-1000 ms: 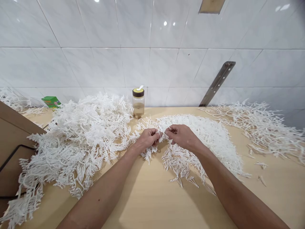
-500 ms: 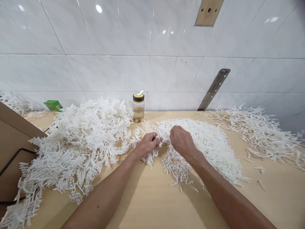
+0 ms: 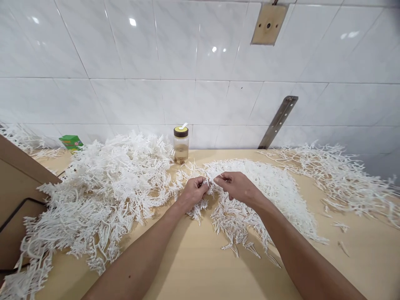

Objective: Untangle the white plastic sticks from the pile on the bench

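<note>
My left hand (image 3: 194,191) is closed, thumb against fingers, on a white branched plastic strand that runs from the large tangled heap (image 3: 125,179) on the left. Just right of it, my right hand (image 3: 233,185) is closed in a pinch at the strand's end; whether a small piece sits between its fingertips is too small to tell. Beneath and beyond the right hand spreads a flat pile of short white pieces (image 3: 275,191). A looser cluster of such pieces (image 3: 233,221) lies nearer me, below that hand.
Behind the hands stands a clear jar (image 3: 181,153) with a dark and yellow lid. Long bare white strands (image 3: 340,179) lie at the right. A green box (image 3: 71,142) and a brown cardboard panel (image 3: 21,183) are at left. A metal bracket (image 3: 278,123) leans on the tiled wall.
My right hand has moved slightly left and down, toward the left hand, and its fingers now point at the strand. My left hand stays in place. The view has tilted up slightly.
</note>
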Action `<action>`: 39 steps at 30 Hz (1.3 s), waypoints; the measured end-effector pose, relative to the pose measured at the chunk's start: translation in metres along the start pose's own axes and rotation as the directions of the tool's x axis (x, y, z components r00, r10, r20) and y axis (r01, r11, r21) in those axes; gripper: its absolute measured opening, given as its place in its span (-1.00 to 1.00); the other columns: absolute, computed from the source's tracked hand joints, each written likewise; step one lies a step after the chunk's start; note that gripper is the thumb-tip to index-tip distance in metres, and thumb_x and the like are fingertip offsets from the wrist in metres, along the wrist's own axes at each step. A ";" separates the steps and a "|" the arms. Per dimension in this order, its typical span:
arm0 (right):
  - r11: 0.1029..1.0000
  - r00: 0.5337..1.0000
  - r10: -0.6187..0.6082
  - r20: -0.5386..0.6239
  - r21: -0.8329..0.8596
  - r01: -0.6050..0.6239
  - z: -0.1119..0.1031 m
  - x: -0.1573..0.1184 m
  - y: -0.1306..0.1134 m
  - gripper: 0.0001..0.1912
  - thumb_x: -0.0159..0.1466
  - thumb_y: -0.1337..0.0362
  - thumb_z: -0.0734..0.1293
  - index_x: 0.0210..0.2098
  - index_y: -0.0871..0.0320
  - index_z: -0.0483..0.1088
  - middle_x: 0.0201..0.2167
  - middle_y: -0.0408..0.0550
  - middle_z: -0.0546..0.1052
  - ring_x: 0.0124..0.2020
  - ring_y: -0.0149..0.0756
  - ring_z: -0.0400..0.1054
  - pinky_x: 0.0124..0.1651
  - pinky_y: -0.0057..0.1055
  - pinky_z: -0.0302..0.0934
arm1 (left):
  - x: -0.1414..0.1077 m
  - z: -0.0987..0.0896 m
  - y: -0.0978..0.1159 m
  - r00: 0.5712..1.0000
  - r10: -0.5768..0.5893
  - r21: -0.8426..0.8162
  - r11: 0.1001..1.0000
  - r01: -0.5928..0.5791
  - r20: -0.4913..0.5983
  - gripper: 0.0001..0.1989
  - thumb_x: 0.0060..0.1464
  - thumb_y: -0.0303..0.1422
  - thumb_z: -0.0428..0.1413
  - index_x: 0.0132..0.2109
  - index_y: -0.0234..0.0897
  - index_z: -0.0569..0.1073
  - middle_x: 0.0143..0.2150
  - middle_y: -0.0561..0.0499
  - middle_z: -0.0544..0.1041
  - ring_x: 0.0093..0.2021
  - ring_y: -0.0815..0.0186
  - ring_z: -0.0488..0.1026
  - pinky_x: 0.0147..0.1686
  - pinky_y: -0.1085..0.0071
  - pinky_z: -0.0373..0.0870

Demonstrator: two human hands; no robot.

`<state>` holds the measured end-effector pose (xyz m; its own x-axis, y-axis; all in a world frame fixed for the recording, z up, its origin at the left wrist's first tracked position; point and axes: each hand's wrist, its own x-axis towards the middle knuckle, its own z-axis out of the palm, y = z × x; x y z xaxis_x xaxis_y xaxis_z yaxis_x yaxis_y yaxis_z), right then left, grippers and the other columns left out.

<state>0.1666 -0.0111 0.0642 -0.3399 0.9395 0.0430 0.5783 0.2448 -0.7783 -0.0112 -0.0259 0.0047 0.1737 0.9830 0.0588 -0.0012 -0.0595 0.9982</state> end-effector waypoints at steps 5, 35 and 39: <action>1.000 1.000 0.020 -0.009 -0.004 -0.020 0.009 0.003 0.005 -0.77 0.16 0.14 0.32 -0.41 0.17 0.51 -0.52 -0.10 0.53 -0.65 -0.42 0.31 -0.62 -0.51 0.22 | -0.002 0.004 0.004 0.999 0.013 0.057 0.998 -0.011 -0.050 -0.60 0.00 -0.03 0.16 -0.48 -0.28 0.30 -0.60 0.15 0.24 -0.58 0.47 0.14 -0.56 0.50 0.06; 0.915 0.955 -0.094 -0.281 -0.402 -0.029 0.006 0.008 0.015 -0.88 0.23 0.38 0.23 -0.35 0.16 0.41 -0.37 -0.08 0.53 -0.37 -0.32 0.37 -0.30 -0.42 0.14 | -0.007 0.010 0.009 0.993 0.001 0.064 0.998 0.006 -0.117 -0.70 0.04 -0.16 0.11 -0.48 -0.25 0.27 -0.64 0.17 0.23 -0.61 0.46 0.12 -0.56 0.49 0.04; 0.978 0.993 -0.022 -0.120 -0.208 -0.003 0.004 0.004 0.005 -0.74 0.27 0.16 0.22 -0.35 0.15 0.48 -0.46 -0.10 0.52 -0.50 -0.35 0.37 -0.40 -0.43 0.19 | -0.006 0.011 0.006 0.977 0.084 0.120 0.991 -0.062 -0.195 -0.73 0.05 -0.21 0.08 -0.49 -0.25 0.26 -0.61 0.17 0.22 -0.59 0.45 0.12 -0.54 0.49 0.06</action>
<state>0.1655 -0.0068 0.0579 -0.2614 0.9558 0.1348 0.7209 0.2862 -0.6312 -0.0013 -0.0339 0.0106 -0.0227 0.9894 0.1436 0.1065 -0.1404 0.9844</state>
